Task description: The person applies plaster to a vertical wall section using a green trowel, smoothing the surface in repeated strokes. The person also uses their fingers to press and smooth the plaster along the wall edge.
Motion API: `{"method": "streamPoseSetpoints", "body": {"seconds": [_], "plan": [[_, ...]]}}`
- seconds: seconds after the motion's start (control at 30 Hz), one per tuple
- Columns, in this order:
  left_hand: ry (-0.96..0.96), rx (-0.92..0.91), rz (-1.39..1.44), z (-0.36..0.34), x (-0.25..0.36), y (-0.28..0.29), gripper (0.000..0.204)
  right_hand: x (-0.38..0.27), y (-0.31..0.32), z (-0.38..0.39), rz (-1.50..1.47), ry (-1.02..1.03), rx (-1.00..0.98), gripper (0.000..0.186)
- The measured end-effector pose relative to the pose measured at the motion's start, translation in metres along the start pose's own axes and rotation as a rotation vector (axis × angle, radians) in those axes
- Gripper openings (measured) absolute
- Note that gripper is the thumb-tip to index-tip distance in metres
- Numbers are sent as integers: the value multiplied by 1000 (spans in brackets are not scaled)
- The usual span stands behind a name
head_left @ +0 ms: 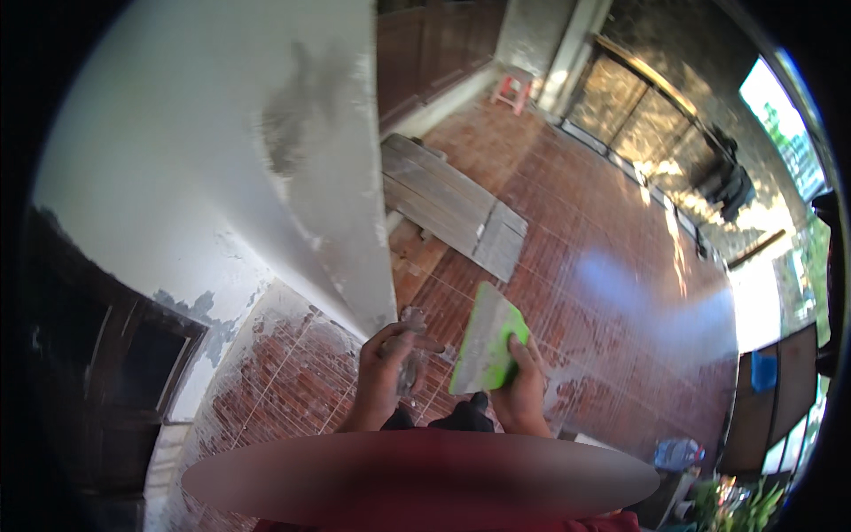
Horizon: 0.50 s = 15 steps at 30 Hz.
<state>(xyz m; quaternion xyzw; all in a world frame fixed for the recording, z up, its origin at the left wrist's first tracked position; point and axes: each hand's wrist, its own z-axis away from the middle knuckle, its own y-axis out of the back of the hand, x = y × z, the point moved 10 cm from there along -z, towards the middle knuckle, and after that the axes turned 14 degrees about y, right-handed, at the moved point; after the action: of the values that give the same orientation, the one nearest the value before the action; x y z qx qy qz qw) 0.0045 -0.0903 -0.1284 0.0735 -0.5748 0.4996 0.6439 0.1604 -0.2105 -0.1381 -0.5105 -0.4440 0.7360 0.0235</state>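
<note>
My right hand grips a bright green, flat plastic putty spreader, thumb on its near face. Grey-white paste is smeared along the spreader's left side. A little to the left, my left hand is closed around a narrow grey, paste-coated tool, whose kind I cannot make out. The two hands are apart, held low in front of my body. Just beyond the left hand stands the end of a white wall, with a dark grey damp-looking patch on its face.
Reddish-brown floor tiles carry white smears. Grey boards lie beyond the wall's end. Farther off stands a small red stool. A clear bottle and plants are at the lower right, a dark wooden door at the left.
</note>
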Motion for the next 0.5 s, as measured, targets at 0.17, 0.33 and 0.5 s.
{"method": "streamPoseSetpoints", "body": {"seconds": [0.17, 0.33, 0.5], "plan": [[129, -187, 136, -1, -24, -38, 61, -15, 13, -9, -11, 6, -32, 28], [139, -223, 185, -8, -26, -84, 63, -46, 43, -39, 32, 74, -53, 25], [161, -173, 116, -38, -38, -133, 59, -90, 90, -80, 269, 120, -99, 27]]}}
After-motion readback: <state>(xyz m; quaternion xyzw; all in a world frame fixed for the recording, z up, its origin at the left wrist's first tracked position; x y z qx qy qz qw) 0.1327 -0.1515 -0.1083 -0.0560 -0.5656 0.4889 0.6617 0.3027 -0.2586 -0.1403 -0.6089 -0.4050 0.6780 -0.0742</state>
